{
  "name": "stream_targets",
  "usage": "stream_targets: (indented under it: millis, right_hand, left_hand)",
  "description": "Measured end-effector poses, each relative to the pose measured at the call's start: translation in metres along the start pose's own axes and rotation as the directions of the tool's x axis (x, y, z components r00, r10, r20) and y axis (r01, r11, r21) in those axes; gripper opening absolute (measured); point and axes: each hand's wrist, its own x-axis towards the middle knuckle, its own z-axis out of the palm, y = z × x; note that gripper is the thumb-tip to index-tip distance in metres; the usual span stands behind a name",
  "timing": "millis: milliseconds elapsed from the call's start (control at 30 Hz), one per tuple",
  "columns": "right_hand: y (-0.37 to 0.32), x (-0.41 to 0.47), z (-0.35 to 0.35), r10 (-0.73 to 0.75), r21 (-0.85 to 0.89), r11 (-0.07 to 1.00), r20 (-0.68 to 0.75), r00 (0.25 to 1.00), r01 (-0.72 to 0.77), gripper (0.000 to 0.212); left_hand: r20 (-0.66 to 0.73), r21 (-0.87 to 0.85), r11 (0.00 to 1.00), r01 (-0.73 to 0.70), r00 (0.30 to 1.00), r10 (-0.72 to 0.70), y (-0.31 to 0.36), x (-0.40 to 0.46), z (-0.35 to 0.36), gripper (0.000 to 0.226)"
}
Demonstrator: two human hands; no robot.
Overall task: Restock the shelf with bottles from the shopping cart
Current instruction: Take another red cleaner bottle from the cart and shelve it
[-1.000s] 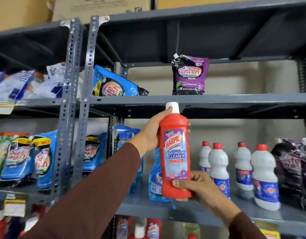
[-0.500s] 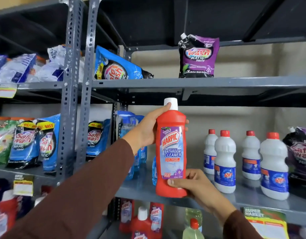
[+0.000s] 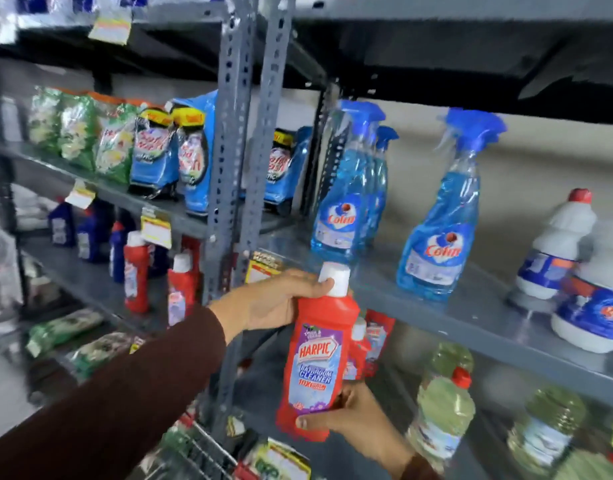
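Head view: a red bottle (image 3: 315,362) held upright in front of the gray shelf (image 3: 471,317), gripped from both ends. Left hand (image 3: 281,303) wrapped around the neck, just under the white cap (image 3: 336,277), fingers curled closed against it, thumb across the front. Right hand (image 3: 350,420) cupped under the base, thumb pressed on the lower front edge, the remaining fingers hidden behind the bottle. Brown sleeve (image 3: 125,403) reaching in from the lower left. Label facing the camera, marked as bathroom cleaner.

Bottle not resting on any board; hanging in the air before the front edge of the middle board, base lowered past it toward the level below. Behind it, on that lower level, more red bottles (image 3: 371,341) of the same kind, partly blocked. On the middle board, blue spray bottles (image 3: 440,216) standing upright, white jugs (image 3: 557,247) with red caps further right. Greenish bottles (image 3: 443,410) low on the right, possibly floor cleaner, too blurred to read. Blue pouches (image 3: 159,150) left of the perforated posts (image 3: 242,133). Wire of the cart (image 3: 201,452) at the bottom edge.
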Motion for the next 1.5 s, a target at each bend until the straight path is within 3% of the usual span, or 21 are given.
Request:
stream_targets:
  millis: [100, 133, 200, 233, 300, 367, 433, 533, 600, 667, 767, 900, 933, 1000, 1067, 1133, 1267, 1433, 1500]
  right_hand:
    - [0.035, 0.0, 0.019, 0.089, 0.01, 0.996, -0.055, 0.995, -0.089, 0.05]
    - [0.043, -0.001, 0.019, 0.134, 0.033, 0.991, -0.097, 0.986, -0.131, 0.053]
    - [0.089, 0.068, 0.044, 0.267, -0.005, 0.964, -0.006, 0.964, -0.267, 0.055]
    - [0.093, 0.07, 0.042, 0.325, -0.067, 0.943, -0.015, 0.946, -0.326, 0.05]
    - [0.111, 0.079, 0.039, 0.31, -0.143, 0.937, -0.083, 0.947, -0.319, 0.034]
    - [0.118, 0.09, 0.039, 0.259, -0.085, 0.957, -0.179, 0.949, -0.277, 0.033]
    - [0.126, 0.108, 0.042, 0.288, -0.013, 0.955, -0.191, 0.938, -0.296, 0.039]
    - [0.138, 0.135, 0.053, 0.31, 0.073, 0.951, -0.196, 0.93, -0.301, 0.029]
    - [0.149, 0.146, 0.056, 0.325, 0.097, 0.946, -0.221, 0.919, -0.311, 0.034]
    - [0.153, 0.155, 0.058, 0.33, 0.134, 0.943, -0.244, 0.912, -0.305, 0.038]
    - [0.16, 0.163, 0.056, 0.287, 0.084, 0.958, -0.282, 0.915, -0.275, 0.041]
    - [0.176, 0.171, 0.054, 0.243, -0.028, 0.962, -0.359, 0.901, -0.271, 0.04]
    - [0.18, 0.174, 0.055, 0.225, -0.035, 0.965, -0.39, 0.893, -0.259, 0.041]
    - [0.179, 0.178, 0.06, 0.161, -0.086, 0.971, -0.451, 0.878, -0.222, 0.044]
    - [0.182, 0.18, 0.068, 0.112, -0.142, 0.969, -0.48, 0.87, -0.203, 0.049]
    - [0.186, 0.178, 0.073, 0.083, -0.173, 0.966, -0.496, 0.864, -0.193, 0.05]
    - [0.195, 0.166, 0.077, 0.087, -0.149, 0.969, -0.539, 0.838, -0.197, 0.054]
    - [0.197, 0.162, 0.077, 0.12, -0.033, 0.984, -0.611, 0.783, -0.177, 0.062]
    - [0.197, 0.162, 0.077, 0.134, -0.001, 0.985, -0.624, 0.77, -0.172, 0.064]
  left_hand:
    - [-0.074, 0.021, 0.998, 0.054, 0.996, -0.052, -0.054, -0.013, -0.002, 0.027]
    - [-0.132, 0.034, 0.995, 0.095, 0.987, -0.089, -0.07, -0.016, 0.003, 0.026]
    - [-0.324, -0.065, 0.995, 0.071, 0.942, -0.088, -0.129, -0.013, -0.069, 0.042]
    - [-0.383, -0.071, 0.991, 0.114, 0.914, -0.133, -0.14, -0.012, -0.07, 0.041]
    - [-0.476, -0.048, 0.99, 0.13, 0.869, -0.137, -0.155, -0.014, -0.061, 0.028]
    - [-0.511, 0.037, 0.984, 0.171, 0.85, -0.129, -0.158, -0.015, -0.05, 0.043]
    - [-0.598, -0.064, 0.986, 0.156, 0.785, -0.163, -0.17, -0.005, -0.062, 0.074]
    - [-0.698, -0.165, 0.978, 0.123, 0.686, -0.205, -0.199, 0.014, -0.09, 0.057]
    - [-0.756, -0.188, 0.974, 0.13, 0.614, -0.228, -0.21, 0.024, -0.102, 0.06]
    - [-0.781, -0.234, 0.966, 0.111, 0.57, -0.255, -0.216, 0.03, -0.108, 0.044]
    - [-0.763, -0.267, 0.961, 0.071, 0.593, -0.256, -0.232, 0.03, -0.115, 0.031]
    - [-0.793, -0.34, 0.94, -0.028, 0.546, -0.271, -0.271, 0.021, -0.109, 0.027]
    - [-0.8, -0.353, 0.935, -0.039, 0.531, -0.28, -0.282, 0.022, -0.111, 0.038]
    - [-0.775, -0.33, 0.944, -0.019, 0.576, -0.259, -0.306, 0.026, -0.12, 0.073]
    - [-0.775, -0.315, 0.948, -0.042, 0.588, -0.232, -0.33, 0.028, -0.136, 0.079]
    - [-0.758, -0.25, 0.968, 0.03, 0.616, -0.215, -0.314, 0.022, -0.132, 0.073]
    - [-0.78, -0.16, 0.983, 0.088, 0.599, -0.18, -0.313, 0.013, -0.13, 0.051]
    - [-0.694, -0.116, 0.963, 0.245, 0.673, -0.255, -0.295, 0.011, -0.126, 0.066]
    - [-0.701, -0.122, 0.949, 0.292, 0.651, -0.291, -0.287, 0.013, -0.124, 0.055]
